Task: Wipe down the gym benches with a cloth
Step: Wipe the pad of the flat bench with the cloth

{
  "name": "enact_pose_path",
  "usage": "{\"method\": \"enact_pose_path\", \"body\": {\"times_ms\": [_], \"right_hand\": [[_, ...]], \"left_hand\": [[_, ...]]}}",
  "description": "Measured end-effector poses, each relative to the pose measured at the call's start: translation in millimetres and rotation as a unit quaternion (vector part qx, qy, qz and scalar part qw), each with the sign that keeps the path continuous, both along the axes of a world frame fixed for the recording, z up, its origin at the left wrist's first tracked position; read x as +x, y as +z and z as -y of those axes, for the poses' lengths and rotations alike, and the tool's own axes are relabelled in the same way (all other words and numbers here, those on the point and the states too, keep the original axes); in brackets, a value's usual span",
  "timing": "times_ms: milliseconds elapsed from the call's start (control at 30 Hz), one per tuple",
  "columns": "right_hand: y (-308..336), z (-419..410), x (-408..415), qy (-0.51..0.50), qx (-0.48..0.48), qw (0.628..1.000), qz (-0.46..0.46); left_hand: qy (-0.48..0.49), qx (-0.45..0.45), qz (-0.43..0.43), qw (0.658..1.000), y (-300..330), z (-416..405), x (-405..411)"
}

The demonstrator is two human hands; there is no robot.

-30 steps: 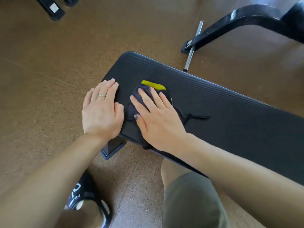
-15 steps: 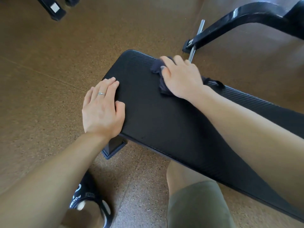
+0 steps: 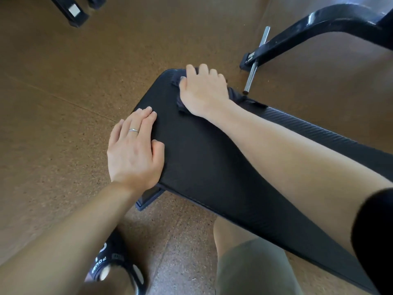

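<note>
Now right hand (image 3: 203, 92) pressing dark cloth (image 3: 237, 95) onto far corner of bench pad (image 3: 212, 167), fingers curling over far edge, likely gripping cloth so it is not slipping while rubbing. Cloth lying mostly under palm, bits poking out both sides. Left hand (image 3: 134, 150) resting flat on pad's near end, fingers straight and together, holding nothing, probably bracing bench and body during reach. Black frame (image 3: 319, 24) and steel bar (image 3: 255, 62) sitting on floor (image 3: 63, 103) beyond, apart from bench.

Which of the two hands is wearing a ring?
The left hand, resting flat on the bench; the right hand, pressing the cloth, has no visible ring.
</note>
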State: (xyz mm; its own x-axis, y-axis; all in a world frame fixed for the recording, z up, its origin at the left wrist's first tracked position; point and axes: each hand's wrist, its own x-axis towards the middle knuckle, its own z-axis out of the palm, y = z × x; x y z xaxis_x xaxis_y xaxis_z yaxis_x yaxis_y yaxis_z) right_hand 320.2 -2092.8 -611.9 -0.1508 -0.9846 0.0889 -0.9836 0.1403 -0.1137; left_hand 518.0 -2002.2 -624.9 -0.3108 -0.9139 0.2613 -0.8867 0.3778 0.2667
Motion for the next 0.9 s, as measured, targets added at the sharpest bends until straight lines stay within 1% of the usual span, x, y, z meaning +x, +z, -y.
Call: {"method": "enact_pose_path", "body": {"times_ms": [100,167,233,333,400,467,667,733,800,867,900], "right_hand": [[-4.2,-10.9,-7.4,0.038,-0.001,0.999,0.007],[-9.6,-44.4,-35.3,0.054,-0.034,0.998,-0.010],[-12.0,-81.7,-74.2,0.041,-0.048,0.998,-0.029],[-6.4,-118.2,-109.9,0.012,-0.014,0.999,-0.042],[-5.2,-114.8,-103.9,-0.021,-0.001,0.998,-0.066],[-1.4,-95.1,-84.2,-0.050,0.012,0.997,-0.065],[1.9,5.7,-2.4,0.015,0.010,1.000,0.003],[-1.4,17.9,15.7,0.024,0.019,0.999,0.010],[-4.9,2.2,11.3,0.047,0.019,0.999,-0.012],[-7.5,-40.3,-1.5,0.094,0.007,0.995,-0.027],[-5.9,-68.8,-5.7,0.116,0.008,0.993,-0.020]], "left_hand": [[0.004,0.003,-0.004,1.000,1.8,-0.8,-0.3],[0.007,0.008,-0.005,1.000,2.9,-1.3,-1.2],[0.008,0.010,-0.005,1.000,3.3,-1.2,-1.8],[0.008,0.003,-0.008,1.000,2.0,-0.1,-0.7],[0.010,-0.004,-0.013,1.000,0.1,0.2,-0.1],[0.008,-0.005,-0.012,1.000,-1.4,0.4,-0.7],[-0.008,-0.008,-0.004,1.000,-1.2,1.4,2.5],[-0.009,-0.014,-0.009,1.000,-0.7,1.0,3.3],[-0.011,-0.017,-0.015,1.000,-0.6,1.3,3.2],[-0.009,-0.017,-0.017,1.000,-1.1,-0.2,3.2],[-0.008,-0.018,-0.017,1.000,-1.6,-0.3,3.5]]}}
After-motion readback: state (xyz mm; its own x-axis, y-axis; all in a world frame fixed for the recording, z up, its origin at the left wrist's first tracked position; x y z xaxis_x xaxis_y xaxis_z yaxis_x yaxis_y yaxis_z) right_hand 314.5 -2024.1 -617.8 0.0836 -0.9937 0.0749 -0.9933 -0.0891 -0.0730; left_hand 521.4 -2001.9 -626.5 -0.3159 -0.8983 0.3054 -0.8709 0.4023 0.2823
